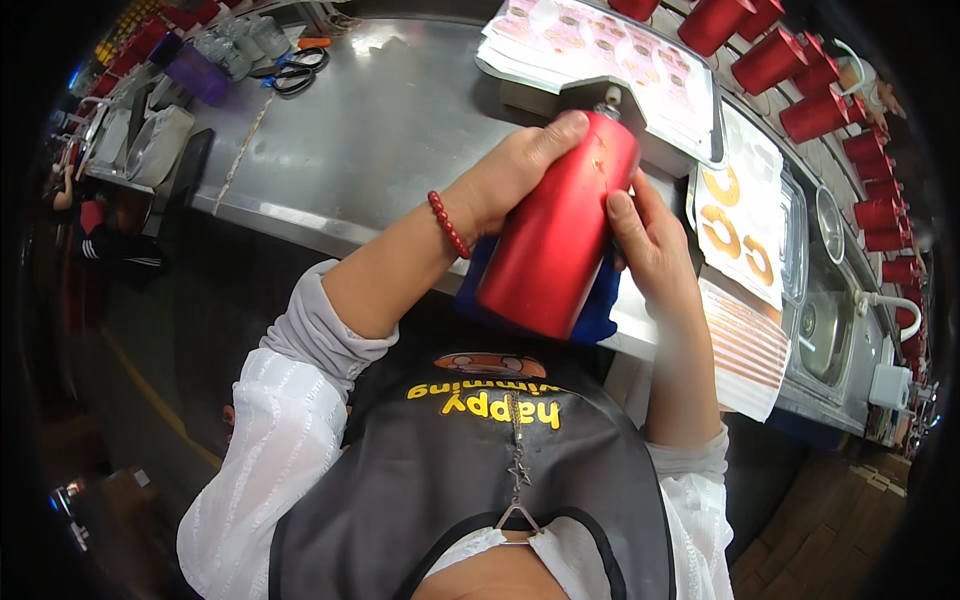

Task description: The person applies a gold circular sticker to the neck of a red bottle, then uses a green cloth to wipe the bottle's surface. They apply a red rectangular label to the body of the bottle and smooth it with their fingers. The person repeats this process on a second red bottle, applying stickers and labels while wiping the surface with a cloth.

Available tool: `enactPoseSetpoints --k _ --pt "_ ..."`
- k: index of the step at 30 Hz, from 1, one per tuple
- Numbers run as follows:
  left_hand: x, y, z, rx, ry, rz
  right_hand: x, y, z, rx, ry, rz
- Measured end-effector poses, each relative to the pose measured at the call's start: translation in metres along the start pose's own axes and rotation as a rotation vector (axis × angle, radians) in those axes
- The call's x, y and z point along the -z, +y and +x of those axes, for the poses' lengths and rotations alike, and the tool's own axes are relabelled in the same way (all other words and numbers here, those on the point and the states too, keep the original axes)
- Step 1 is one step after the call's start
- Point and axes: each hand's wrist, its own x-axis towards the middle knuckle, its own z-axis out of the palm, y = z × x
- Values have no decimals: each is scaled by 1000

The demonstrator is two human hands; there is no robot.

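Note:
A red metal cylinder (551, 236) tilts over the front edge of the steel worktable, its top away from me. A short metal neck fitting with a pale tip (613, 96) stands at its far end. My left hand (525, 165) grips the cylinder near the top, thumb laid over the upper rim. From the right, my right hand (649, 229) holds its side, thumb pressed on the red surface and the other fingers partly hidden behind. A blue cloth (600, 311) shows beneath the cylinder. Small marks (598, 156) show on the red surface near the top.
Beyond the cylinder, an angled metal stand (667, 142) sits beside a tray of printed sheets (600, 45). To the right are paper with curved orange shapes (724, 229), a striped sheet (742, 345) and a sink (821, 330). Black-handled scissors (294, 75) lie at far left; several red cylinders (769, 60) line the right.

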Motion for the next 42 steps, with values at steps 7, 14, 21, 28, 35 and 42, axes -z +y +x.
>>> enactPoseSetpoints --k 7,14,21,28,35,42 --pt "-13 -9 23 -89 137 22 8 13 9 81 133 48" --pt "-12 -12 16 -225 146 137 98 50 -35 383 132 -490" --pt "-30 -35 -29 -397 234 374 166 93 -168 66 124 -887" --pt "-32 -45 -38 -433 267 433 121 100 -201 162 277 -881" --pt "-34 -55 -54 -635 367 603 118 101 -198 97 312 -922" --pt "-102 -67 -102 -737 -243 1312 112 112 -202 221 352 -911"
